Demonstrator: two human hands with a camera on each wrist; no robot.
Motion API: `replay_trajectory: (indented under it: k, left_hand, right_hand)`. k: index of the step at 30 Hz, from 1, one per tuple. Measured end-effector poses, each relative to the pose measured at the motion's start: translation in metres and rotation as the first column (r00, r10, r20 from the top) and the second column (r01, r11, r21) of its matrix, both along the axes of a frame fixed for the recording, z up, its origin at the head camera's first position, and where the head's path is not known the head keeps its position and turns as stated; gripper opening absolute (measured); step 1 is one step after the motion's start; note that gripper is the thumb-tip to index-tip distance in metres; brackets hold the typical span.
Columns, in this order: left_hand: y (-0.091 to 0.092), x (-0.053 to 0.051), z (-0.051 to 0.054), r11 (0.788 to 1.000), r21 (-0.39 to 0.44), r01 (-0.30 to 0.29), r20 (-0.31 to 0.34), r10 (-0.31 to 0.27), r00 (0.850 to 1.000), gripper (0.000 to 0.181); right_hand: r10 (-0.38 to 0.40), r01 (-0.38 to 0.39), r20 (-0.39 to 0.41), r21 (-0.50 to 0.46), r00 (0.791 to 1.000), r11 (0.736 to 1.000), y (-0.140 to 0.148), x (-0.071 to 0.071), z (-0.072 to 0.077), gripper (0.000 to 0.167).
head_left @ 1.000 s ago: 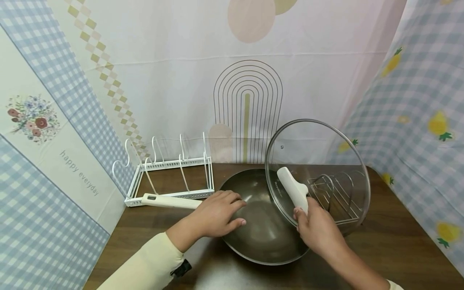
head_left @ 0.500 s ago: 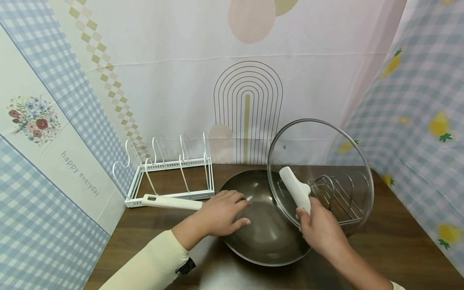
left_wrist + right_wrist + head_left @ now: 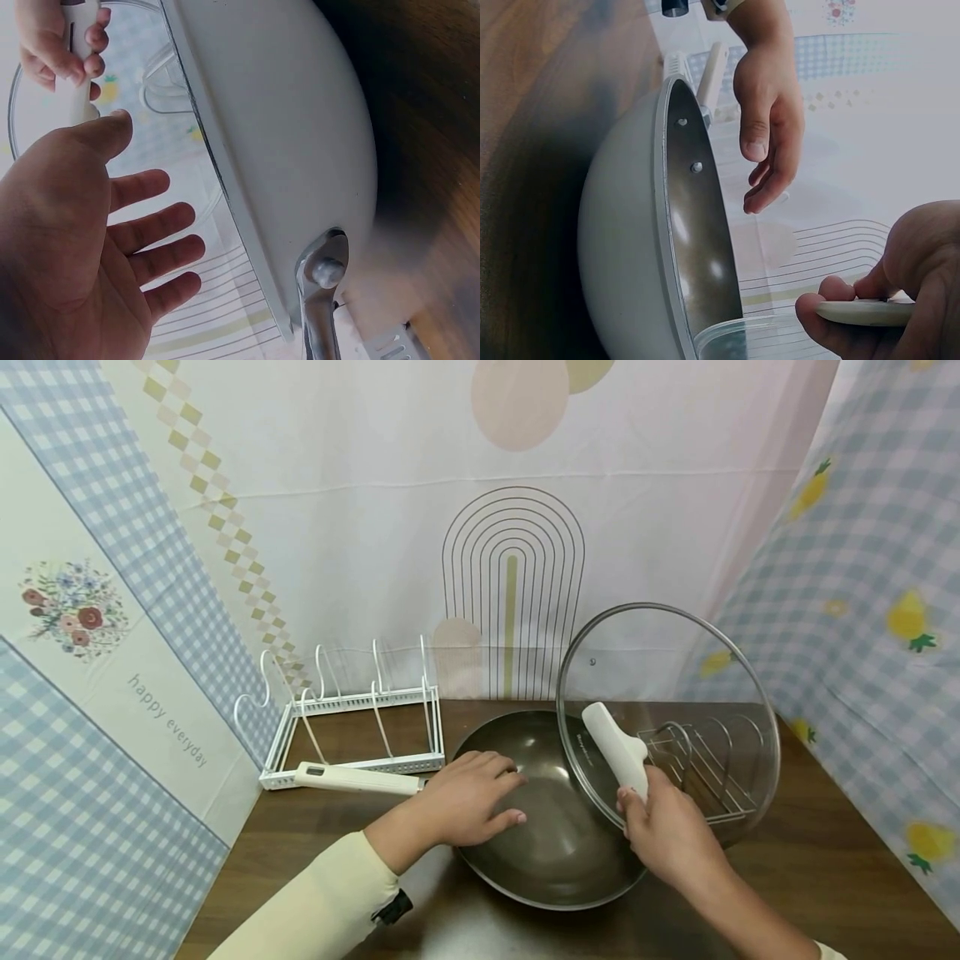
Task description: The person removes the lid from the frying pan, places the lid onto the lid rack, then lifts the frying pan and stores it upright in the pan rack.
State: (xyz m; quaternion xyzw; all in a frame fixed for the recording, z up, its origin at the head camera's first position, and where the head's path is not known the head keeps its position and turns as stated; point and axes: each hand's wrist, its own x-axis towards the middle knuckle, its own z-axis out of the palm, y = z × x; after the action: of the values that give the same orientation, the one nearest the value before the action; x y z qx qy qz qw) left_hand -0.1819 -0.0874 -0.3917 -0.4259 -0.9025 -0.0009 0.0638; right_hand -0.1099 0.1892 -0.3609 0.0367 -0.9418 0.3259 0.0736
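Note:
A wok (image 3: pixel 547 852) with a pale handle (image 3: pixel 360 778) pointing left stands on the wooden table, its dark inside facing up. Above its left edge hovers the left hand (image 3: pixel 468 797), fingers loosely spread and holding nothing; the left wrist view shows that hand (image 3: pixel 97 232) apart from the wok's pale outer wall (image 3: pixel 292 142). The right hand (image 3: pixel 671 831) grips the lower end of the white handle (image 3: pixel 617 745) of a glass lid (image 3: pixel 697 668). That lid is tilted steeply over the wok's right side. In the right wrist view the fingers (image 3: pixel 832 307) curl round the lid handle.
At the back left stands a white rack (image 3: pixel 405 764) with upright hooks, close behind the wok handle. A metal wire rack (image 3: pixel 723 817) shows through the lid at the right. Patterned cloths (image 3: pixel 337 552) hang behind and at both sides of the table.
The right hand has shifted slightly to the right with the lid. The left hand has also drifted a little to the right above the wok, which stays where it was.

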Motion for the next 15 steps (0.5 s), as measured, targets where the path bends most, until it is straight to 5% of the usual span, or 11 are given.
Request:
replay_trajectory:
  k: [15]
  left_hand:
    - [0.0061, 0.0000, 0.0038, 1.000, -0.017, -0.002, -0.004, 0.002, 1.000, 0.054]
  right_hand:
    - [-0.009, 0.009, 0.013, -0.017, 1.000, 1.000, 0.0014, 0.0032, 0.0045, 0.013]
